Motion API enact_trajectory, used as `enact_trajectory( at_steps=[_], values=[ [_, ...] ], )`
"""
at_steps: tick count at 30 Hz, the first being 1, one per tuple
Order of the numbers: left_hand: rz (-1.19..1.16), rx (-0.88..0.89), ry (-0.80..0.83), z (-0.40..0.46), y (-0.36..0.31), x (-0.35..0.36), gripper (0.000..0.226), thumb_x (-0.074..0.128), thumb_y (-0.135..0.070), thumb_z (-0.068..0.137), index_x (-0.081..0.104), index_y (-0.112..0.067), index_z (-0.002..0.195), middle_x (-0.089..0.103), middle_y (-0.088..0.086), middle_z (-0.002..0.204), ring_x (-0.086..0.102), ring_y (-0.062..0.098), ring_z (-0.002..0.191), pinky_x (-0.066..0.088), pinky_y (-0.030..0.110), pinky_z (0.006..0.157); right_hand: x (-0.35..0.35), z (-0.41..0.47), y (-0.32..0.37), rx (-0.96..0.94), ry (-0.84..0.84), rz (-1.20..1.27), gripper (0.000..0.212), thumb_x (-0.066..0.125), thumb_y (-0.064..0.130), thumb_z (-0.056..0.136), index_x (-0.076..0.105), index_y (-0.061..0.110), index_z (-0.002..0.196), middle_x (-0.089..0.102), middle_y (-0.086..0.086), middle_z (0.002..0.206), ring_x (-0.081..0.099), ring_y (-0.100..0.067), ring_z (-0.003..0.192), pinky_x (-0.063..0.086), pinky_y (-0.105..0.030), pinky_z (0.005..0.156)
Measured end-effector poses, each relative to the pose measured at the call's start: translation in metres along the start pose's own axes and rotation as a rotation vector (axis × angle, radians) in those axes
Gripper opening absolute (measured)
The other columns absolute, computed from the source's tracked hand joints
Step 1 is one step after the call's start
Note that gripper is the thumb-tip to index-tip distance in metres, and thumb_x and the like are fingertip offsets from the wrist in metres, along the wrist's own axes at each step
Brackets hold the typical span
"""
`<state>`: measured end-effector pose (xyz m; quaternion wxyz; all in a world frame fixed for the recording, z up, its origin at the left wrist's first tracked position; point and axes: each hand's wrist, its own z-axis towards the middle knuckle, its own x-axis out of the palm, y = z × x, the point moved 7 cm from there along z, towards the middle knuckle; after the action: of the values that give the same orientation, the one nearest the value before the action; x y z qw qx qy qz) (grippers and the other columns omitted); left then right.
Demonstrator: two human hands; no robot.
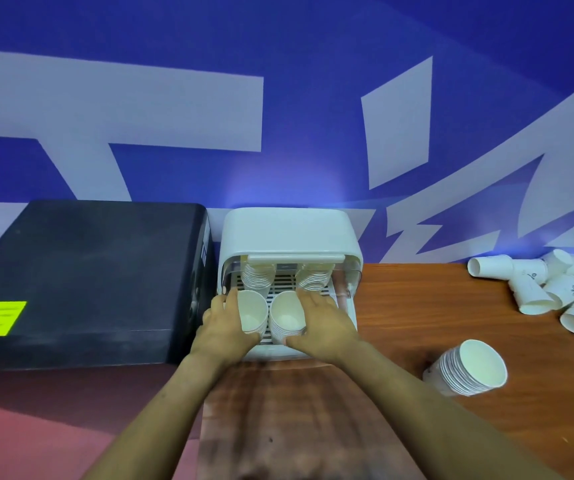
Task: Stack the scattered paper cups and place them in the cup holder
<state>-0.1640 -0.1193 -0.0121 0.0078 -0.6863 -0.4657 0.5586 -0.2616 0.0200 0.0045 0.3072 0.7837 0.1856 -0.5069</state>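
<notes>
Two stacks of paper cups stand in the front of the white cup holder (pixel 289 233): the left stack (pixel 252 311) gripped by the left hand (pixel 225 322), fingers curled round it, the right stack (pixel 287 315) grasped by the right hand (pixel 320 322). Two more stacks sit behind, under the raised lid. Another stack (pixel 469 368) lies on the wooden table (pixel 417 306), with loose cups (pixel 555 289) scattered far right. A black box (pixel 81 275) sits just beside the holder's left
</notes>
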Motion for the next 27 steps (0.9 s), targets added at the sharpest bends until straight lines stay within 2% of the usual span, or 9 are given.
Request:
enact_trajectory(
  at_steps=[4, 7, 10, 15, 17, 21, 27],
  values=[
    [0.028, 0.003, 0.005, -0.001, 0.000, -0.004, 0.096, 0.068, -0.039, 0.080, 0.008, -0.016, 0.151, 0.017, 0.007, 0.152, 0.026, 0.031, 0.137, 0.034, 0.040, 0.108, 0.002, 0.000, -0.005, 0.013, 0.033, -0.014, 0.094, 0.063, 0.055, 0.079, 0.014, 0.018, 0.151, 0.028, -0.001, 0.154, 0.029, -0.025, 0.139, 0.026, -0.041, 0.113],
    [0.047, 0.010, -0.016, -0.007, -0.007, -0.012, 0.096, 0.066, -0.039, 0.081, 0.006, -0.016, 0.152, 0.015, 0.007, 0.154, 0.025, 0.030, 0.139, 0.034, 0.040, 0.107, -0.005, -0.001, -0.007, 0.003, 0.018, -0.017, 0.091, 0.064, 0.053, 0.078, 0.019, 0.020, 0.150, 0.036, -0.002, 0.150, 0.034, -0.023, 0.137, 0.026, -0.040, 0.113],
    [0.031, 0.074, -0.062, -0.019, -0.021, -0.021, 0.087, 0.064, -0.038, 0.084, 0.012, -0.020, 0.151, 0.021, 0.005, 0.153, 0.029, 0.029, 0.137, 0.036, 0.041, 0.106, -0.016, -0.010, -0.006, -0.012, 0.013, 0.006, 0.082, 0.064, 0.046, 0.081, 0.023, 0.024, 0.149, 0.036, -0.001, 0.149, 0.036, -0.023, 0.135, 0.034, -0.037, 0.106],
    [0.011, 0.163, -0.156, -0.046, -0.041, -0.033, 0.069, 0.061, -0.036, 0.087, 0.028, -0.024, 0.146, 0.032, 0.002, 0.148, 0.037, 0.026, 0.132, 0.039, 0.041, 0.104, -0.030, -0.032, -0.005, -0.048, -0.028, 0.025, 0.064, 0.059, 0.040, 0.085, 0.035, 0.027, 0.143, 0.039, 0.002, 0.146, 0.042, -0.020, 0.131, 0.040, -0.037, 0.100],
    [-0.019, 0.204, -0.185, -0.058, -0.049, -0.036, 0.056, 0.059, -0.035, 0.088, 0.040, -0.026, 0.139, 0.043, -0.002, 0.141, 0.044, 0.020, 0.126, 0.042, 0.038, 0.100, -0.035, -0.043, -0.008, -0.060, -0.057, 0.041, 0.053, 0.058, 0.040, 0.086, 0.045, 0.028, 0.136, 0.047, 0.004, 0.139, 0.047, -0.017, 0.125, 0.042, -0.034, 0.095],
    [-0.192, 0.251, -0.197, -0.077, -0.061, -0.025, 0.034, 0.060, -0.031, 0.086, 0.056, -0.031, 0.120, 0.059, -0.012, 0.113, 0.057, 0.010, 0.102, 0.048, 0.034, 0.091, -0.038, -0.071, -0.023, -0.042, -0.092, 0.109, 0.037, 0.056, 0.039, 0.087, 0.056, 0.029, 0.122, 0.061, 0.009, 0.119, 0.058, -0.013, 0.105, 0.043, -0.026, 0.079],
    [-0.238, 0.295, -0.108, -0.107, -0.094, 0.022, 0.023, 0.061, -0.024, 0.085, 0.059, -0.027, 0.108, 0.062, -0.012, 0.089, 0.060, 0.011, 0.089, 0.047, 0.028, 0.082, -0.039, -0.113, -0.071, 0.011, -0.080, 0.200, 0.029, 0.061, 0.036, 0.084, 0.062, 0.029, 0.112, 0.063, 0.012, 0.094, 0.060, -0.011, 0.088, 0.051, -0.033, 0.084]
  ],
)
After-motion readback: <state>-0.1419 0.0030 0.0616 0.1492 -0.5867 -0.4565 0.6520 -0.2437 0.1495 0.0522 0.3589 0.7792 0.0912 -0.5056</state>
